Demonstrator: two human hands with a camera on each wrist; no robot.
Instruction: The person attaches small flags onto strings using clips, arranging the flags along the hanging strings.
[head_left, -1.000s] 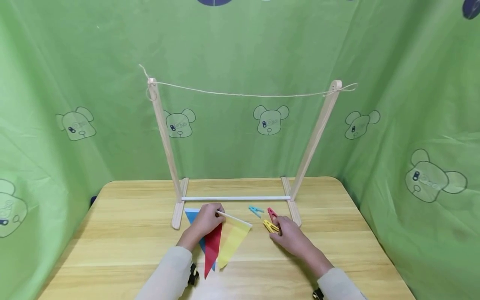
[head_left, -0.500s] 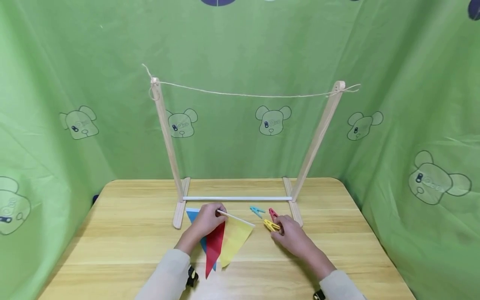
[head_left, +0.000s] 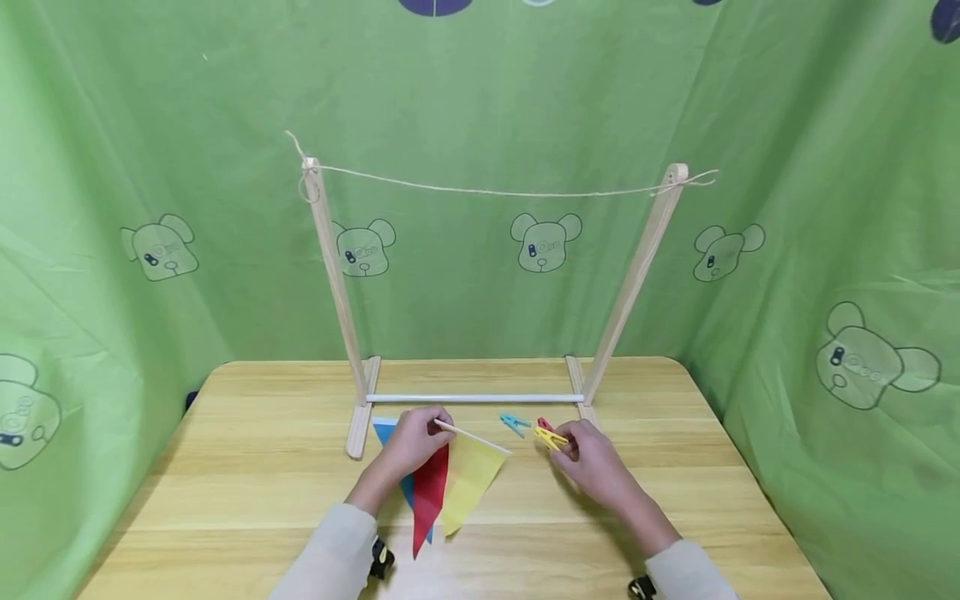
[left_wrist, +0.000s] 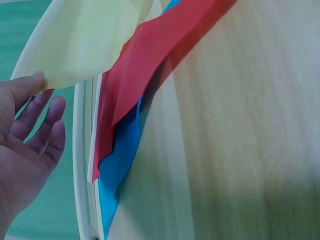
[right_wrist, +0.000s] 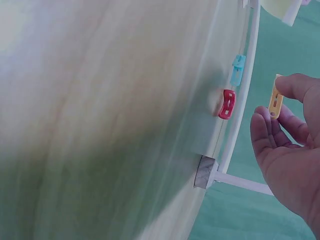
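Note:
My left hand (head_left: pixel 414 440) pinches the yellow triangular flag (head_left: pixel 471 479) by the corner of its white top edge. Under that hand lie a red flag (head_left: pixel 430 500) and a blue flag (head_left: pixel 386 430), overlapping each other; the left wrist view shows the red flag (left_wrist: pixel 132 75) on top of the blue flag (left_wrist: pixel 122 160). My right hand (head_left: pixel 596 462) holds a yellow clothespin (head_left: pixel 551 439) between thumb and fingers, raised off the table in the right wrist view. Just beyond it lie a red clothespin (right_wrist: pixel 227 104) and a light blue clothespin (head_left: pixel 514 423).
Behind the hands stands a wooden frame with a left post (head_left: pixel 335 283) and a right post (head_left: pixel 636 283). A thin string (head_left: pixel 480 191) sags between their tops, and a white rod (head_left: pixel 472 398) joins the feet. Green curtains surround the wooden table (head_left: pixel 262 475).
My right hand has lifted the yellow clothespin off the table, moving slightly up and away from the red one. The left hand keeps its pinch on the yellow flag.

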